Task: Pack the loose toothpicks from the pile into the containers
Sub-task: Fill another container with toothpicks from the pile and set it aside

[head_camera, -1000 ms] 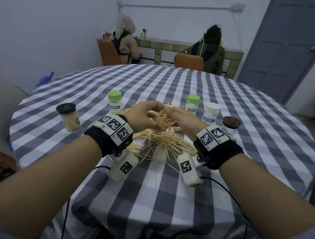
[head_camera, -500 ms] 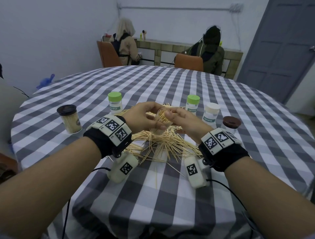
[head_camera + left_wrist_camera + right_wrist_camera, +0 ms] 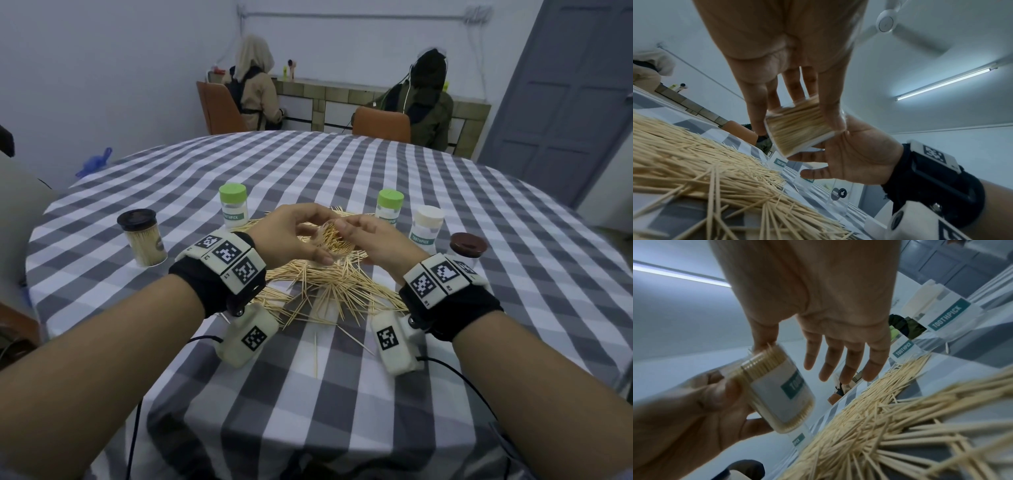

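Holding the clear plastic toothpick container (image 3: 334, 240), packed nearly full, the left hand (image 3: 291, 236) curls round it above the loose pale wooden toothpick pile (image 3: 329, 287). Its open mouth tilts toward three o'clock, where the right hand (image 3: 373, 240), fingers relaxed, thumb touching the rim, is nearer.

In the head view the left hand (image 3: 291, 236) hides most of the open container (image 3: 334, 238). The right wrist view blurs that container's label, and the near toothpicks (image 3: 900, 426) smear toward the right edge.
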